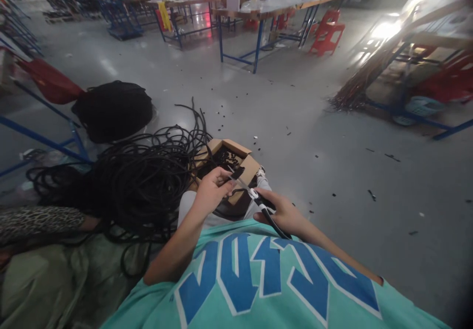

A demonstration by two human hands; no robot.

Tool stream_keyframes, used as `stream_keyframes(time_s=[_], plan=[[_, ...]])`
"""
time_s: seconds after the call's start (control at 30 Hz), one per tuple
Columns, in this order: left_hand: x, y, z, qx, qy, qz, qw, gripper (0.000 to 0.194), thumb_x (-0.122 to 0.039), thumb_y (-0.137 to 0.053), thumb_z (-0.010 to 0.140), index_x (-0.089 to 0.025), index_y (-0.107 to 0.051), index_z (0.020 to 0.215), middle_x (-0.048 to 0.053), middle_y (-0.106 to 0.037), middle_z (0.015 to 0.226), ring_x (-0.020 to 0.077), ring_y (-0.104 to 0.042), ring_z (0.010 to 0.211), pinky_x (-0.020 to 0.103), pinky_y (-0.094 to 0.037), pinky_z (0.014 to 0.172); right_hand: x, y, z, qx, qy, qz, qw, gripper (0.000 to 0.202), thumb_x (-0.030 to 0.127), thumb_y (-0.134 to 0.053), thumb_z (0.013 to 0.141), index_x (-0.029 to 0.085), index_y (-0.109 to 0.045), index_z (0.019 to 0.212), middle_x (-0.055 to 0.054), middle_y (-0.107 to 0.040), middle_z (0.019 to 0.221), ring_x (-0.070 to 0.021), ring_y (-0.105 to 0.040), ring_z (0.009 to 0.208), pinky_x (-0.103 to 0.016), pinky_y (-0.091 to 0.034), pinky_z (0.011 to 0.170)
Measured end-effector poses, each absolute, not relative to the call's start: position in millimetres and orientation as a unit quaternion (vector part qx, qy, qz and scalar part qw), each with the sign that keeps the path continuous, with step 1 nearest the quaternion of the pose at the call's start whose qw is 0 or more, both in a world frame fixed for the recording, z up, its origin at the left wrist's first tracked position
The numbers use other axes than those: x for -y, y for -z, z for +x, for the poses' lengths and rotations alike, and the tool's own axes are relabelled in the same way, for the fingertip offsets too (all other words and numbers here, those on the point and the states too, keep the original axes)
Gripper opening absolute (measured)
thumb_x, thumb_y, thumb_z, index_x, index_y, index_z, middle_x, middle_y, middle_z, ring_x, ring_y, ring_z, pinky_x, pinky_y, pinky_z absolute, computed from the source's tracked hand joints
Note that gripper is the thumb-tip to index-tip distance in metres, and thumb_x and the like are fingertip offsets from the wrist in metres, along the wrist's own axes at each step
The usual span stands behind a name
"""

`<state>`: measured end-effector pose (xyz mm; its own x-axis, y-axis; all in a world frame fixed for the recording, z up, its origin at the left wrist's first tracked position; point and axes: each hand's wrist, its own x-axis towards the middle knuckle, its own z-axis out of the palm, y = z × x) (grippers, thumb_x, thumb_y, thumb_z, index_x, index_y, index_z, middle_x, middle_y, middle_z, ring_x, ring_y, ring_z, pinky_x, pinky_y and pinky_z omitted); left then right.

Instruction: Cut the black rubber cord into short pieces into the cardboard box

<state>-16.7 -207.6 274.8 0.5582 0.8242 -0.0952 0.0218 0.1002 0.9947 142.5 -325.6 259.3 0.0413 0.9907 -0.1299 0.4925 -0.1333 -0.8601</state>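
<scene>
My left hand (215, 187) pinches a small black piece (237, 173) above an open cardboard box (252, 167). In my right hand (283, 212) are long-handled cutters (254, 194) with black and white grips, their metal blades pointing at the black piece beside my left fingertips. Whether the blades touch the piece is too small to tell. Many short black bits (227, 157) lie inside the box, which stands between my legs. A big tangle of black cord (140, 181) spreads to the left of the box, and some strands reach its edge.
Behind the cord sits a round black bundle (113, 111). A person's patterned sleeve (40, 223) shows at the lower left, near a blue metal frame (44, 143). Tables (254, 13) and red stools (328, 33) stand farther back. Small scraps dot the floor.
</scene>
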Motion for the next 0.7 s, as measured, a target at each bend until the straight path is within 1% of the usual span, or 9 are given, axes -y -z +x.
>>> stream_keyframes(time_s=[0.2,0.3,0.43,0.57,0.7], plan=[[210.5,-281.0,-16.5,-0.358,-0.296,0.637,0.615,0.022,-0.028,-0.065,0.062,-0.015,-0.05,0.07,-0.004,-0.055,0.056,0.0058,-0.047,0.043,0.019,-0.037,0.045,323.8,-262.3,141.2,0.57,-0.385,-0.649,0.326,0.055,0.033,-0.063,0.064,0.017,-0.054,0.115,-0.01,-0.061,0.106,-0.0255,-0.057,0.094,-0.037,-0.044,0.081],[210.4,-280.8,-17.0,-0.353,-0.299,0.639,0.615,0.023,-0.027,-0.066,0.061,-0.016,-0.049,0.069,-0.004,-0.055,0.057,0.0061,-0.047,0.044,0.019,-0.036,0.044,324.0,-266.5,140.2,0.572,-0.389,-0.643,0.329,0.055,0.033,-0.063,0.063,0.017,-0.054,0.115,-0.009,-0.061,0.105,-0.0255,-0.057,0.093,-0.037,-0.044,0.08],[212.5,-282.3,-16.9,-0.343,-0.304,0.631,0.626,0.024,-0.027,-0.067,0.06,-0.017,-0.047,0.067,-0.004,-0.054,0.057,0.0072,-0.048,0.046,0.018,-0.035,0.042,324.5,-272.0,139.7,0.578,-0.398,-0.627,0.339,0.055,0.034,-0.063,0.063,0.019,-0.054,0.115,-0.007,-0.061,0.105,-0.0259,-0.056,0.093,-0.037,-0.044,0.079],[216.2,-286.5,-16.2,-0.335,-0.305,0.645,0.616,0.022,-0.025,-0.066,0.06,-0.016,-0.047,0.066,-0.003,-0.056,0.06,0.0091,-0.052,0.054,0.019,-0.039,0.05,324.5,-272.9,140.5,0.582,-0.406,-0.617,0.341,0.057,0.037,-0.062,0.064,0.019,-0.052,0.117,-0.008,-0.06,0.108,-0.0261,-0.056,0.094,-0.037,-0.044,0.079],[218.5,-288.5,-15.2,-0.336,-0.306,0.652,0.607,0.021,-0.023,-0.067,0.059,-0.017,-0.048,0.067,-0.003,-0.058,0.062,0.0109,-0.055,0.061,0.021,-0.042,0.056,323.4,-271.8,141.2,0.591,-0.387,-0.629,0.326,0.058,0.038,-0.062,0.064,0.018,-0.051,0.118,-0.009,-0.06,0.103,-0.0252,-0.056,0.092,-0.037,-0.044,0.079]])
